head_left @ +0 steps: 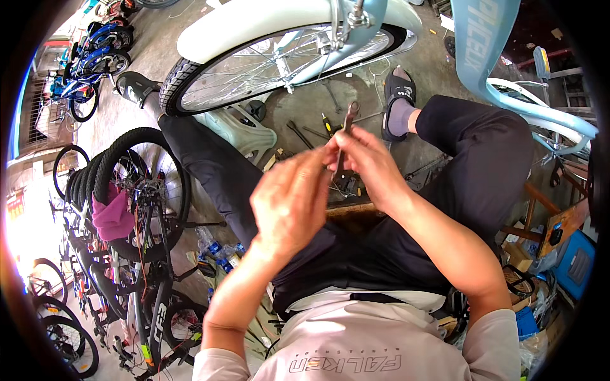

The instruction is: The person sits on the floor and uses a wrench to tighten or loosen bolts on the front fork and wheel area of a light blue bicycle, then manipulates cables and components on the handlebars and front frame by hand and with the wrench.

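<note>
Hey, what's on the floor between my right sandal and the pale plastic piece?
In the head view, a yellow-and-black screwdriver and other long tools lie there; your right hand holds a wrench above them.

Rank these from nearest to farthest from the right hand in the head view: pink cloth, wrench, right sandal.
From the right hand:
1. Wrench: touching, held in its fingers.
2. Right sandal: on the floor, ahead and slightly right.
3. Pink cloth: far left, over the bikes.
</note>
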A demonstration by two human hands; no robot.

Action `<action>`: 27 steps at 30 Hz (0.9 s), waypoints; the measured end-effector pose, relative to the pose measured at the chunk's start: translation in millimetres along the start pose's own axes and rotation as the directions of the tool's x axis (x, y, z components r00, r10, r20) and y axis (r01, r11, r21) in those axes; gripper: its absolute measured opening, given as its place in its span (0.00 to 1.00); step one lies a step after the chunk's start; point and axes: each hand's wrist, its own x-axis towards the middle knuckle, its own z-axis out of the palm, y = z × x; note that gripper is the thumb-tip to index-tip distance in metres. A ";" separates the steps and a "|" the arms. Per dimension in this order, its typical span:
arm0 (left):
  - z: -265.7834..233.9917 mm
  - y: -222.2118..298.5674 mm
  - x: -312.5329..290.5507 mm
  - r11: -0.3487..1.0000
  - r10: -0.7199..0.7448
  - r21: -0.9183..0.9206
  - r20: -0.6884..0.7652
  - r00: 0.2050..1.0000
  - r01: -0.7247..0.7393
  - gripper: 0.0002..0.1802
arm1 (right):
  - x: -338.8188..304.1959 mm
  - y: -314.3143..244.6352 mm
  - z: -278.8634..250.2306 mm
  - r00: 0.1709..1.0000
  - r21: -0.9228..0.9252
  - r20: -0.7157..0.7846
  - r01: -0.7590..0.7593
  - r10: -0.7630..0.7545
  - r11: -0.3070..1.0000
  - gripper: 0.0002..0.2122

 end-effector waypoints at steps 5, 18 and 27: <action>-32.8 -10.3 89.7 0.901 0.294 0.382 -0.191 0.937 -0.205 0.26 | 4.0 -17.6 -5.5 0.971 0.057 -0.126 0.212 -0.204 0.976 0.11; -40.1 11.1 183.9 0.864 0.143 0.414 0.344 0.928 -0.287 0.49 | 6.2 -10.3 11.8 0.972 0.042 -0.048 0.230 -0.228 0.972 0.11; -45.7 30.1 192.8 0.880 -0.117 0.457 0.473 0.873 -0.130 0.55 | 7.5 -16.7 15.0 0.942 0.042 -0.066 0.331 -0.328 0.943 0.11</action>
